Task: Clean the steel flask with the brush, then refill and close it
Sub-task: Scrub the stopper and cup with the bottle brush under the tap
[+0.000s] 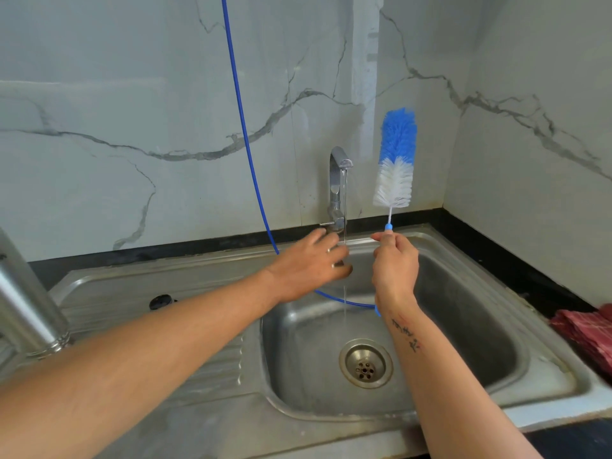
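Observation:
The steel flask stands at the far left on the sink's drainboard, only partly in frame, and its black cap lies on the drainboard beside it. My right hand grips the thin handle of the bottle brush and holds it upright to the right of the tap, blue and white bristles on top. My left hand is at the base of the tap, fingers bent just under its small lever. Whether they hold the lever is hidden. A thin stream of water runs from the spout past my left fingers.
The steel sink has its drain at the middle of the basin. A blue hose hangs down the marble wall and into the basin behind my hands. A red cloth lies on the counter at the right.

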{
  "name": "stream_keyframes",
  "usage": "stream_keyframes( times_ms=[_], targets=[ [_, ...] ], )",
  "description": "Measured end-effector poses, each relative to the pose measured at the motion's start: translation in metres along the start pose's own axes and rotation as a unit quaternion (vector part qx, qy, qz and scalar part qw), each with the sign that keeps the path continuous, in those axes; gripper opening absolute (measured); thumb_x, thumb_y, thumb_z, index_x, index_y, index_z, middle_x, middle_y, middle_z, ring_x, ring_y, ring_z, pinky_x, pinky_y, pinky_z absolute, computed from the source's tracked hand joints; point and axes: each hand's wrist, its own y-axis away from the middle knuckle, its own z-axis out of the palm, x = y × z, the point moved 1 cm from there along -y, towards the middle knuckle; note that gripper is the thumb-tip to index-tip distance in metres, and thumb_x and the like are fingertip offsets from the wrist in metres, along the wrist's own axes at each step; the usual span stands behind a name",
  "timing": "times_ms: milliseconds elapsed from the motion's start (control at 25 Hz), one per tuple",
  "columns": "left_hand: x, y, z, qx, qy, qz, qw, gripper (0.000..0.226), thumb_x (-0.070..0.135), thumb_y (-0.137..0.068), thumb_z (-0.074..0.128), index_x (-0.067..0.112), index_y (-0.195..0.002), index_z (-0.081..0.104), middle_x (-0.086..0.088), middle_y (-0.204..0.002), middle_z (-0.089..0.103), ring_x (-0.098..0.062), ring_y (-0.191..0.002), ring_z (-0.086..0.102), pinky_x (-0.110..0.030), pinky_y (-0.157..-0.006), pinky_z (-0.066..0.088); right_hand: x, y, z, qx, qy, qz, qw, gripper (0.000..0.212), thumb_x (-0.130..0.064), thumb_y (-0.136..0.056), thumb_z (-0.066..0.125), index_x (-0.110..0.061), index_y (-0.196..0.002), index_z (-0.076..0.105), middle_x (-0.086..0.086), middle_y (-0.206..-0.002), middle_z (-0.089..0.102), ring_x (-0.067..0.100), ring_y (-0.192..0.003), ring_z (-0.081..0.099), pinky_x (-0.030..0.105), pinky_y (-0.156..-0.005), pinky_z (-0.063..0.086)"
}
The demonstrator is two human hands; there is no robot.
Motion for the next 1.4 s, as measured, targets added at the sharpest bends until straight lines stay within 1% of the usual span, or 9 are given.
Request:
stream_keyframes(
  times_ms=[200, 320, 480, 560, 840, 1120, 1240, 1320, 1400],
  targets=[
    [-0.014, -0.004, -0.011, 0.022, 0.003, -0.096, 0.995, 0.046, -0.001, -0.081, 0.059, 0.02, -0.121, 0.065, -0.011, -0.117, 0.063, -0.035, -0.105, 0.058, -0.047, -0.096, 0.047, 0.001, 0.0, 0.001, -0.002, 0.006, -0.005, 1.0, 0.03, -0.029, -0.106, 0.042, -0.032, -0.09, 0.066, -0.002, -0.076, 0.061, 0.015, -0.068, 0.053, 0.036, -0.066, 0.047],
    [-0.006, 0.001, -0.006, 0.018, -0.011, -0.021, 1.0, 0.041, -0.002, -0.088, 0.047, 0.023, -0.116, 0.065, -0.009, -0.109, 0.064, -0.034, -0.101, 0.059, -0.048, -0.099, 0.047, 0.001, 0.0, 0.002, 0.001, 0.006, -0.005, 1.0, 0.03, -0.029, -0.106, 0.042, -0.032, -0.088, 0.066, -0.001, -0.075, 0.061, 0.015, -0.066, 0.053, 0.038, -0.066, 0.047],
    [-0.016, 0.005, -0.005, 0.018, 0.005, -0.083, 0.996, 0.048, -0.004, -0.079, 0.065, 0.019, -0.121, 0.064, -0.011, -0.116, 0.063, -0.035, -0.105, 0.058, -0.047, -0.096, 0.048, 0.002, -0.002, 0.003, -0.005, 0.008, -0.005, 1.0, 0.029, -0.029, -0.106, 0.042, -0.032, -0.091, 0.066, -0.001, -0.08, 0.062, 0.015, -0.07, 0.054, 0.036, -0.068, 0.048],
    [-0.011, 0.01, -0.006, 0.022, -0.003, -0.04, 0.999, 0.044, -0.003, -0.084, 0.059, 0.021, -0.121, 0.064, -0.01, -0.115, 0.064, -0.033, -0.105, 0.058, -0.047, -0.098, 0.049, 0.002, -0.002, 0.004, -0.011, 0.012, -0.005, 1.0, 0.028, -0.029, -0.106, 0.042, -0.031, -0.093, 0.067, 0.0, -0.078, 0.062, 0.015, -0.068, 0.053, 0.036, -0.067, 0.047],
    [0.003, 0.013, -0.001, 0.062, 0.035, -0.064, 0.995, 0.042, -0.002, -0.088, 0.056, 0.022, -0.121, 0.063, -0.007, -0.112, 0.064, -0.032, -0.101, 0.059, -0.046, -0.097, 0.047, 0.006, -0.004, 0.006, -0.012, 0.007, -0.007, 1.0, 0.029, -0.031, -0.103, 0.044, -0.031, -0.089, 0.069, -0.001, -0.079, 0.063, 0.018, -0.073, 0.055, 0.04, -0.072, 0.047],
    [0.012, 0.024, -0.01, 0.045, 0.124, -0.101, 0.986, 0.06, -0.013, -0.073, 0.055, 0.016, -0.125, 0.062, -0.009, -0.117, 0.061, -0.032, -0.104, 0.056, -0.045, -0.093, 0.049, 0.007, -0.005, 0.005, -0.018, 0.012, -0.021, 1.0, 0.028, -0.031, -0.106, 0.042, -0.032, -0.093, 0.067, -0.002, -0.076, 0.059, 0.016, -0.068, 0.052, 0.038, -0.068, 0.045],
    [0.009, 0.036, -0.028, 0.033, 0.235, -0.233, 0.943, 0.07, -0.01, -0.063, 0.074, 0.013, -0.128, 0.061, -0.01, -0.126, 0.058, -0.031, -0.108, 0.057, -0.045, -0.089, 0.052, 0.009, -0.006, 0.006, -0.02, 0.015, -0.018, 1.0, 0.03, -0.038, -0.103, 0.042, -0.033, -0.09, 0.069, -0.005, -0.079, 0.061, 0.019, -0.079, 0.055, 0.041, -0.076, 0.046],
    [0.003, 0.056, -0.039, 0.059, 0.328, -0.359, 0.872, 0.07, 0.011, -0.065, 0.091, 0.013, -0.128, 0.059, -0.005, -0.124, 0.057, -0.026, -0.109, 0.058, -0.041, -0.092, 0.052, 0.01, -0.006, 0.007, -0.023, 0.01, -0.011, 1.0, 0.031, -0.041, -0.1, 0.042, -0.032, -0.09, 0.071, -0.006, -0.08, 0.061, 0.02, -0.083, 0.055, 0.043, -0.077, 0.045],
    [-0.007, 0.087, -0.05, 0.092, 0.376, -0.468, 0.794, 0.071, 0.027, -0.064, 0.095, 0.016, -0.125, 0.06, 0.002, -0.119, 0.058, -0.015, -0.107, 0.057, -0.025, -0.094, 0.047, 0.01, -0.006, 0.006, -0.025, 0.01, -0.008, 1.0, 0.032, -0.043, -0.098, 0.042, -0.032, -0.09, 0.071, -0.006, -0.081, 0.061, 0.021, -0.085, 0.055, 0.044, -0.076, 0.044]
  ],
)
